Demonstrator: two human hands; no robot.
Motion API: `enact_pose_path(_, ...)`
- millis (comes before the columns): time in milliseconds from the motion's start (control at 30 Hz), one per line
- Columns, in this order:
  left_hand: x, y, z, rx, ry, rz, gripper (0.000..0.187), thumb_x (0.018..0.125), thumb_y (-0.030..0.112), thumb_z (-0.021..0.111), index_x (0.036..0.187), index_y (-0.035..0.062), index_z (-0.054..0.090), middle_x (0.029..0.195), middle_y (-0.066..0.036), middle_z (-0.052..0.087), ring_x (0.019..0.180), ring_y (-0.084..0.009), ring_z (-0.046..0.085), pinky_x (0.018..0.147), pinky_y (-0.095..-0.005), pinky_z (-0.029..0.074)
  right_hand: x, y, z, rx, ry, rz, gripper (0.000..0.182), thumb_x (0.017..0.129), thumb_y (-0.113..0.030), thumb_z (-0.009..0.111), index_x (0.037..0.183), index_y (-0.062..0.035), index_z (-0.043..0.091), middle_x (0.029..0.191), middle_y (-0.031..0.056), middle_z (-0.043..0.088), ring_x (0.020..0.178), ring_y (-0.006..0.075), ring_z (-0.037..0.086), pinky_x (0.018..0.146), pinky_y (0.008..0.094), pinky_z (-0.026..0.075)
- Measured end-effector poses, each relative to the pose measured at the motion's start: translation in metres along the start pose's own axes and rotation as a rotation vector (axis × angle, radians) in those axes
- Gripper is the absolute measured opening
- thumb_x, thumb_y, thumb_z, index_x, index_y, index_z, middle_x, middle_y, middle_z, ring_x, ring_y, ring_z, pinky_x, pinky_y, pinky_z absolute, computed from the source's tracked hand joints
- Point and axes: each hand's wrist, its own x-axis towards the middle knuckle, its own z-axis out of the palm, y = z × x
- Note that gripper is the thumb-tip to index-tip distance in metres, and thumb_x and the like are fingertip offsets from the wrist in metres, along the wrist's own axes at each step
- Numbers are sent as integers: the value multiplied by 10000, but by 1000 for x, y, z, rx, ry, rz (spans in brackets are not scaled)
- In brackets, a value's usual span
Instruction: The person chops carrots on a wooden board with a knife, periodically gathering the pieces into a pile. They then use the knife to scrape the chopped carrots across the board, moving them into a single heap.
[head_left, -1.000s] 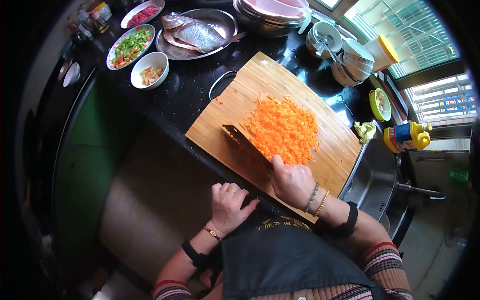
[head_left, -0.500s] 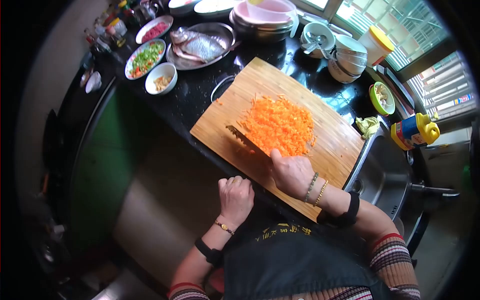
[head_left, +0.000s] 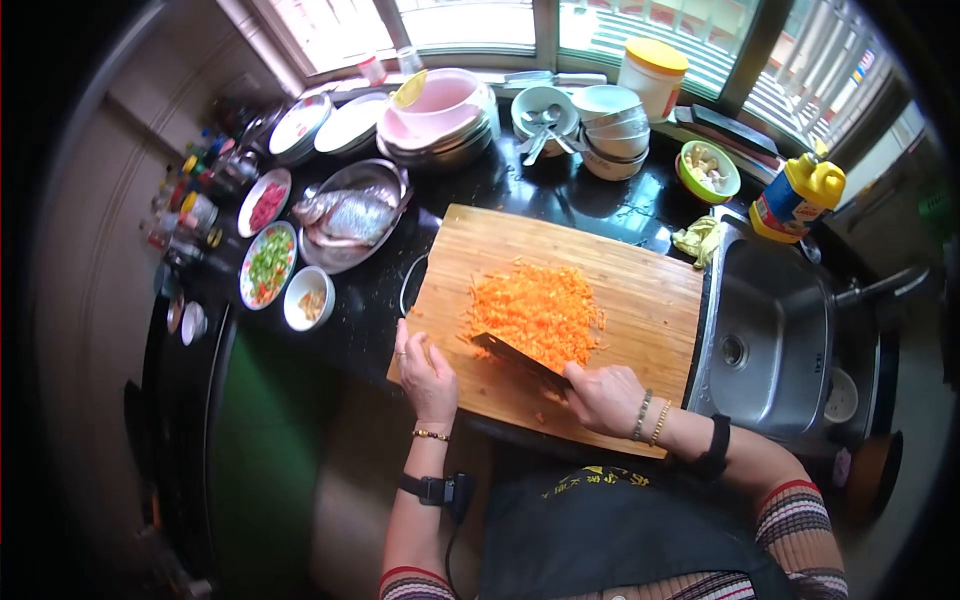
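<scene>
Along the table's [head_left: 352,325] front edge, one board [head_left: 640,310] bears one carrot heap [head_left: 535,308], its near side partly hidden by the one knife [head_left: 518,360] your right hand [head_left: 605,400] grips. Your left hand [head_left: 428,382] lies loosely open at the board's near-left corner. Leftward sit three small dishes [head_left: 287,238] and one fish [head_left: 345,217].

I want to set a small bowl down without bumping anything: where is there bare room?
The board is bare between the orange shreds and the sink, and along its window-side edge. Dark counter shows between the small white bowl and the board. It is crowded around the fish and beneath the window, and the right hand works the knife beside the shreds.
</scene>
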Motion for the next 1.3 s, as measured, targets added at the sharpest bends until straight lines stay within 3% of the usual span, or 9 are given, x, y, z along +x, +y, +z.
enact_pose_path(100, 19, -14, 27, -68, -123, -48, 428, 897, 94, 482, 1266, -81, 354, 1375, -282, 324, 1273, -396, 346, 1056, -408, 305, -11, -3, -3, 129, 71, 68, 168, 841, -195, 526, 881, -56, 443, 590, 176, 570, 574, 377, 580, 524, 487, 438)
enact_pose_path(200, 22, -3, 41, -176, -214, 58, 436, 906, 103, 466, 1284, -79, 348, 1365, -286, 332, 1275, -397, 342, 1059, -411, 298, -16, -10, -9, 182, 175, 186, 170, 847, -201, 523, 888, -55, 447, 585, 178, 561, 570, 379, 576, 523, 483, 439)
enact_pose_path(300, 23, 19, 41, -479, -386, 162, 443, 909, 92, 443, 1306, -72, 334, 1360, -281, 343, 1267, -392, 357, 1058, -422, 297, -12, -16, -5, 247, 251, 285, 176, 831, -181, 550, 907, -51, 460, 583, 173, 559, 564, 381, 573, 527, 477, 443)
enact_pose_path(533, 75, -2, 50, -523, -379, 344, 416, 889, 77, 456, 1275, -66, 399, 1359, -248, 375, 1266, -386, 369, 1080, -415, 265, 7, -44, -9, 323, 362, 462, 234, 819, -155, 568, 992, -35, 463, 620, 185, 574, 605, 388, 584, 551, 474, 450)
enact_pose_path(600, 84, 1, 56, -539, -397, 377, 389, 866, 57, 468, 1237, -59, 450, 1318, -221, 439, 1251, -378, 392, 1085, -442, 248, 13, -52, -10, 318, 374, 505, 239, 821, -152, 565, 998, -33, 458, 628, 190, 576, 612, 391, 584, 554, 476, 450)
enact_pose_path(700, 85, -2, 64, -385, -562, 490, 352, 846, 39, 487, 1187, -45, 502, 1246, -194, 510, 1232, -367, 415, 1076, -483, 248, 24, -58, -13, 288, 383, 491, 211, 830, -154, 548, 965, -32, 440, 642, 202, 578, 616, 396, 584, 556, 485, 451)
enact_pose_path(933, 79, -2, 64, -442, -519, 446, 297, 824, 40, 522, 1112, -20, 561, 1168, -169, 562, 1190, -349, 457, 1059, -503, 268, 90, -50, -25, 176, 406, 490, 167, 832, -134, 509, 916, -19, 421, 630, 214, 584, 610, 395, 594, 562, 493, 466)
enact_pose_path(1033, 80, -3, 65, -442, -519, 453, 284, 822, 45, 530, 1095, -20, 576, 1159, -166, 568, 1182, -346, 463, 1051, -499, 282, 113, -43, -15, 130, 290, 542, 164, 819, -112, 518, 891, -15, 407, 618, 217, 578, 615, 417, 583, 567, 502, 459)
enact_pose_path(1300, 89, -6, 61, -540, -527, 418, 266, 793, 7, 563, 1057, -8, 593, 1113, -173, 588, 1137, -350, 505, 1025, -487, 331, 115, -46, -1, 112, 304, 555, 152, 813, -93, 525, 883, -17, 415, 622, 202, 580, 580, 394, 584, 519, 486, 455)
